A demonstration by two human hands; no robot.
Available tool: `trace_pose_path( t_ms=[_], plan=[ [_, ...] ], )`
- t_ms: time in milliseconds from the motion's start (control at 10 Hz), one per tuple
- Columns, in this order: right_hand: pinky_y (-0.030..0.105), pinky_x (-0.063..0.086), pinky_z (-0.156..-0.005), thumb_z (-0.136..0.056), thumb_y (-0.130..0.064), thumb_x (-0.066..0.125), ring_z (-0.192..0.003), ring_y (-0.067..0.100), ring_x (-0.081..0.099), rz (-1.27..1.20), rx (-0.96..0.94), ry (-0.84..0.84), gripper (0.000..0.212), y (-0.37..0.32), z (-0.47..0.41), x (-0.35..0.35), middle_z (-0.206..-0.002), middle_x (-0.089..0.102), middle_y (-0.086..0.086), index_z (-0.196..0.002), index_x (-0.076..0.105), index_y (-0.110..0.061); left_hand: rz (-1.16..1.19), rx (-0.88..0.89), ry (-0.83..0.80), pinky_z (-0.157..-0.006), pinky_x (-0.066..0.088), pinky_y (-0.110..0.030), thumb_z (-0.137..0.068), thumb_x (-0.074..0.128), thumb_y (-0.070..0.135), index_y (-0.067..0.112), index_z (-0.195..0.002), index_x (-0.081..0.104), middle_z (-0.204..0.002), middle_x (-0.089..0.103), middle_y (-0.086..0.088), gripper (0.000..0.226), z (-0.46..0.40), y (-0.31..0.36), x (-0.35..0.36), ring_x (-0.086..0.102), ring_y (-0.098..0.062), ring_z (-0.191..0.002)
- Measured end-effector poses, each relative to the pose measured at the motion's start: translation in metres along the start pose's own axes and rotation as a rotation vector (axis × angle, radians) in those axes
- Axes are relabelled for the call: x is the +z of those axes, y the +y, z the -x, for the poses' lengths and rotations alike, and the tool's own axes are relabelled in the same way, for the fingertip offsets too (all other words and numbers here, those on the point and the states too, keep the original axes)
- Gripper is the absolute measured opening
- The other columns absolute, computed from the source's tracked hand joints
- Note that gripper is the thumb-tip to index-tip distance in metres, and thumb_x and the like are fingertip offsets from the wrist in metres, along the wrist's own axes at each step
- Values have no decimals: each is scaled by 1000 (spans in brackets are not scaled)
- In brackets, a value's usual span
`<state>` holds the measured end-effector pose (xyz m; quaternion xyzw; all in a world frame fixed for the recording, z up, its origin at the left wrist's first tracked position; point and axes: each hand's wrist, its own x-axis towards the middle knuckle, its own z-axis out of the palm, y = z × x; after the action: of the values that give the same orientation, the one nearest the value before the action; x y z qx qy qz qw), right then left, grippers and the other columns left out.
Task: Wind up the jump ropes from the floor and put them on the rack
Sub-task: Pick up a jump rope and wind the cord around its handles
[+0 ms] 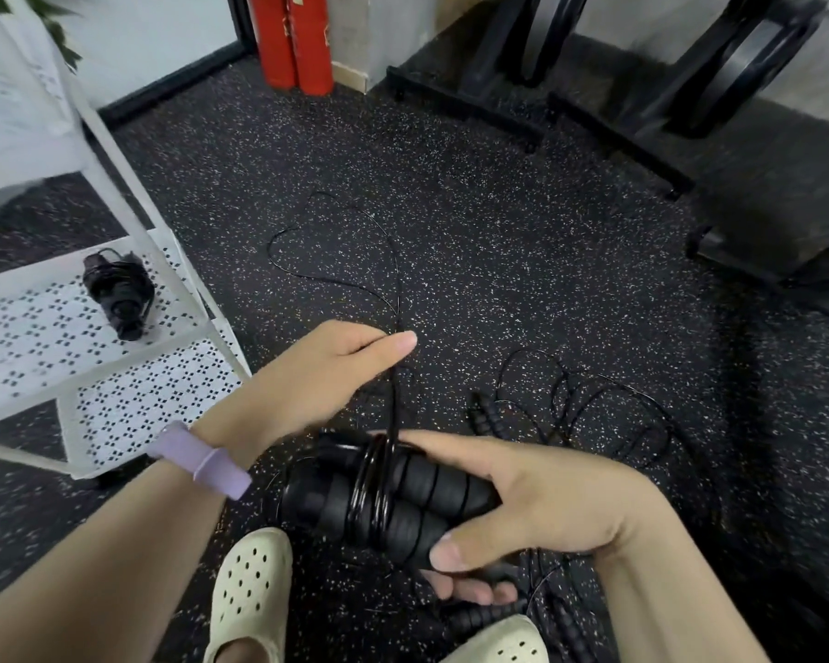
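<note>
My right hand (537, 500) grips the two black ribbed handles (403, 504) of a jump rope, held side by side with several turns of thin black cord around them. My left hand (336, 370) pinches the free cord (393, 279) just above the handles; the rest of that cord trails in loops across the floor ahead. A wound-up black rope (118, 291) lies on the white perforated rack shelf (30, 327) at left. Another loose rope (594, 404) lies tangled on the floor to the right, and more black handles (489, 614) lie by my feet.
The floor is black speckled rubber. Two red cylinders (293, 40) stand at the back wall. Black equipment frames (642, 112) fill the back right. A lower rack shelf (154, 404) sits near my left arm. My cream clogs (254, 595) are at the bottom.
</note>
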<state>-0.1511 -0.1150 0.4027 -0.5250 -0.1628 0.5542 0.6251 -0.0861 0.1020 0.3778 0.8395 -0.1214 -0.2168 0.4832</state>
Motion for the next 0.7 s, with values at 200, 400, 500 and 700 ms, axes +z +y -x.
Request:
trace_pose_path(
  t_ms=[200,400,500,700],
  plan=[
    [26,43,-48,-93,6,56,-63,17,60,-269,-287,-29,65,2,2,-1,-92,58,19,-152,35,-11,318,-89,-152,-49,35,-12,-103,52,30,24,-66,41,-42,44,18,39,-17,-2,28,45,5,-39],
    [25,48,-51,-93,-6,68,-65,21,58,-265,-239,388,45,6,9,-15,-88,60,22,-132,45,-4,94,-326,48,-72,41,-16,-99,51,-2,29,-78,46,-74,52,13,38,-31,-29,44,50,-2,-72],
    [28,48,-50,-90,-6,72,-66,25,57,-272,-234,547,62,10,3,-18,-89,62,23,-144,45,-17,-27,-237,33,-80,52,-37,-99,46,18,26,-78,51,-84,56,-2,23,-31,-26,46,53,-21,-77],
    [28,47,-53,-96,-8,67,-69,24,56,-314,-334,527,38,7,-4,-16,-92,61,20,-131,59,-21,-106,-229,-30,-56,33,-21,-86,32,30,31,-65,35,-68,36,13,21,-32,-8,49,31,3,-61]
  ],
)
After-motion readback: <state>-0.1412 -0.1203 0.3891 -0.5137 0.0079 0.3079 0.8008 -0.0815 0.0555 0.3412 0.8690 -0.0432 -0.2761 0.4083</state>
